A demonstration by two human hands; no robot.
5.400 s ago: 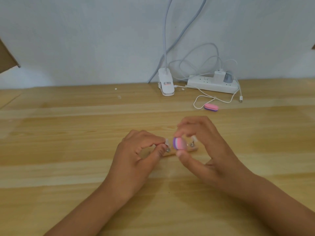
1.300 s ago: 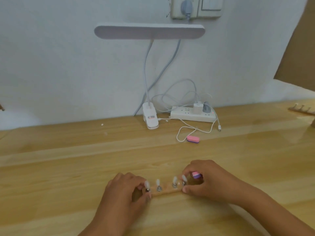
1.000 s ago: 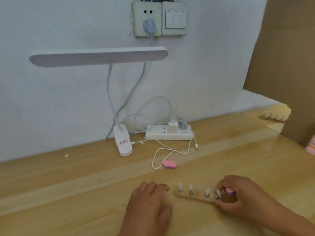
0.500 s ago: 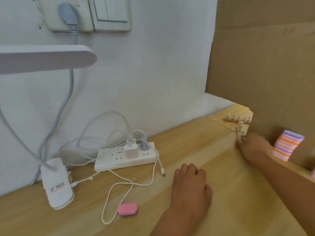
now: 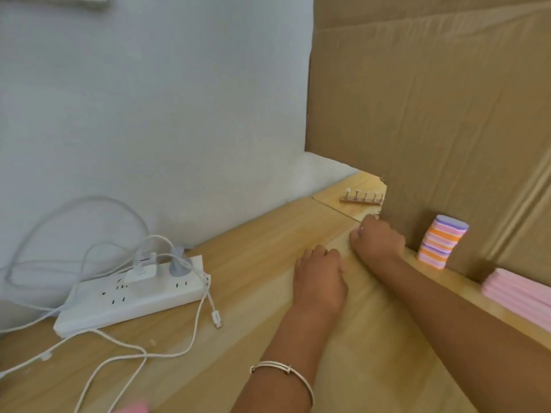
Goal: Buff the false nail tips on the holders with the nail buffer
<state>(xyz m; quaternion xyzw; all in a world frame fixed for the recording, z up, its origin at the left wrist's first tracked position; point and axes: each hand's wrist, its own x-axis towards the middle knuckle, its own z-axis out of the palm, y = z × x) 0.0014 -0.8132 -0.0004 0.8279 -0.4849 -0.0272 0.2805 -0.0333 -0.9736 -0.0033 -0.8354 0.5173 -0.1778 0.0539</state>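
Wooden and slim, a holder (image 5: 362,201) lies at the far end of the table (image 5: 253,263), just beside the edge of a tall sheet of cardboard (image 5: 432,114). Its long axis runs across the view from left to right, a little skewed. The nail tips (image 5: 365,192) stand upright on their pegs in a row and point at the ceiling. The spot looks like a parking place at the table's far edge, away from where the person would sit to work.

Stretched out towards that corner, the right hand (image 5: 377,239) lies close against the cardboard and short of the holder, with its fingers curled into a fist. Small metal bits show just past its knuckles, perhaps the pegs of a second holder, but they are too small to be sure of. I cannot tell what the hand grips, and no buffer shows in it. The left hand (image 5: 319,272) rests knuckles-up on the table just behind, fingers loosely curled and holding nothing I can see. It is probably bracing the lean to the right.

A stack of buffers (image 5: 442,242) stands against the cardboard just right of the right hand, within easy reach. The power strip (image 5: 134,293) lies well apart, by the wall.
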